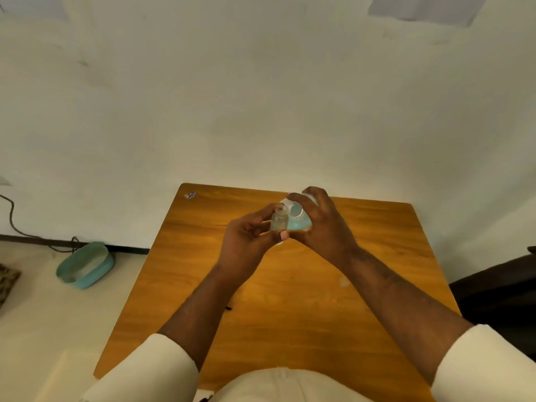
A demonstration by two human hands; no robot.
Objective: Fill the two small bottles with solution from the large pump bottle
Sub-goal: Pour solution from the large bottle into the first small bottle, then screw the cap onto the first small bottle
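My left hand (246, 239) grips a small clear bottle (279, 220), upright with its neck open, above the far part of the wooden table (290, 300). Right beside it, my right hand (324, 224) wraps around the large bottle (297, 219), which holds pale blue solution and shows an open round mouth tilted toward the small bottle. The two bottles touch or nearly touch. No pump head is visible, and a second small bottle is not visible; my hands hide whatever lies behind them.
A small sticker (190, 195) lies at the table's far left corner. On the floor to the left sit a teal oval basin (85, 266) and a dark cable (17, 227). A dark seat (499, 294) stands right of the table. The wall is close behind.
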